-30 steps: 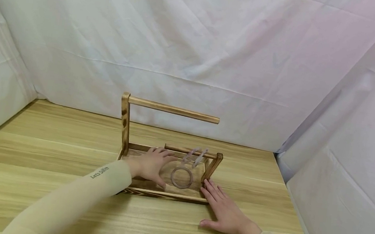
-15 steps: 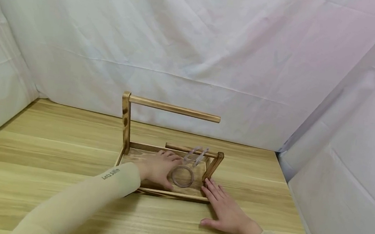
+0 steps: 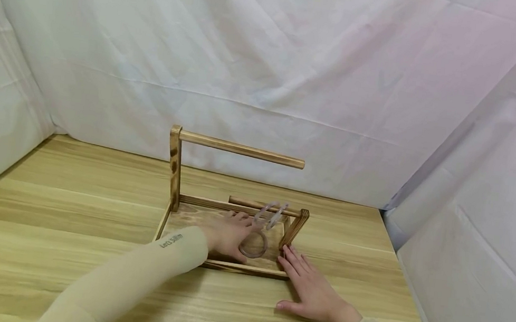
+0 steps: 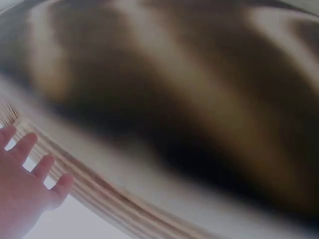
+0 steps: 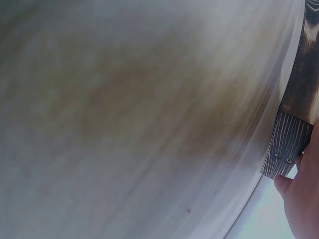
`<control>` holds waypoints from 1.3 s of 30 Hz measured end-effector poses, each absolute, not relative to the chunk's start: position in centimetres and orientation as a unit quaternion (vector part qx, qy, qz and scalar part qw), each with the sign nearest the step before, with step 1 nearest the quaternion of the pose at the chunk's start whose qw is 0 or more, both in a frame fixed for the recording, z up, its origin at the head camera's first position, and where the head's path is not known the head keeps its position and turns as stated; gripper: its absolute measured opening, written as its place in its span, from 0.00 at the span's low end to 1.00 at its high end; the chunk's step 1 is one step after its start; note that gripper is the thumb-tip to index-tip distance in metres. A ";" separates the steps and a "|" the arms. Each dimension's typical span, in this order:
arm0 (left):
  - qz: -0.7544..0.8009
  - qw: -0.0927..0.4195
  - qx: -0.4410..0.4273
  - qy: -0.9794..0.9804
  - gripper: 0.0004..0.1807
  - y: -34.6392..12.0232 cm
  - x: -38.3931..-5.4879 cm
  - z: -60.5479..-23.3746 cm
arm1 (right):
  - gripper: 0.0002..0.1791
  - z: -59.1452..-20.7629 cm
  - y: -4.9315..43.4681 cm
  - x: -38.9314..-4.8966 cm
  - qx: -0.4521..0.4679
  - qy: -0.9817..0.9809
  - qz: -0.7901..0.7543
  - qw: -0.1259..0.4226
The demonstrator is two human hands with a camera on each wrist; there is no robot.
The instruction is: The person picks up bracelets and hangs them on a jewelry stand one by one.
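Observation:
A wooden stand [image 3: 173, 167] has a shallow tray base, with a taller upright and long bar on its left and a shorter upright and bar on its right. Inside the tray [image 3: 245, 270] lies a purplish translucent ring [image 3: 264, 254]. My left hand [image 3: 230, 235] is low over the tray, fingers spread, its thumb side right at the ring's left edge and covering part of it. Two similar rings [image 3: 274, 218] hang on the short bar [image 3: 246, 202]. My right hand [image 3: 312, 292] lies flat beside the tray, its fingertips at the right end near the short upright [image 3: 294, 230].
The stand rests on a light wood-grain table [image 3: 67, 203]. White cloth [image 3: 267, 77] hangs behind the table and on both sides. The long bar's right end [image 3: 302, 164] is free, above and behind the short bar.
My left hand has slid rightward within the tray, up to the ring. My right hand keeps its place at the tray's right end.

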State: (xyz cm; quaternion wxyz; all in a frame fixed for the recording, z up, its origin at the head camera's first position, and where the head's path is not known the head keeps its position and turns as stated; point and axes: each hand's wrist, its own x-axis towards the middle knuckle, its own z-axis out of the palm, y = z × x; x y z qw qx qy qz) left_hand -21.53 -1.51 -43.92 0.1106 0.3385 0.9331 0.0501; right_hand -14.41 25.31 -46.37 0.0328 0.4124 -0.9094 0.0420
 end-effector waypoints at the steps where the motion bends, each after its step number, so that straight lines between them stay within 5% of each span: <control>1: 0.050 0.110 0.339 0.933 0.50 -1.4 -21.4 -43.8 | 0.51 -46.3 25.3 -14.4 0.411 -0.910 0.043 0.030; 39: 0.165 0.127 0.277 0.938 0.42 -2.7 -21.7 -43.6 | 0.50 -46.3 25.3 -14.4 0.413 -0.909 0.044 0.029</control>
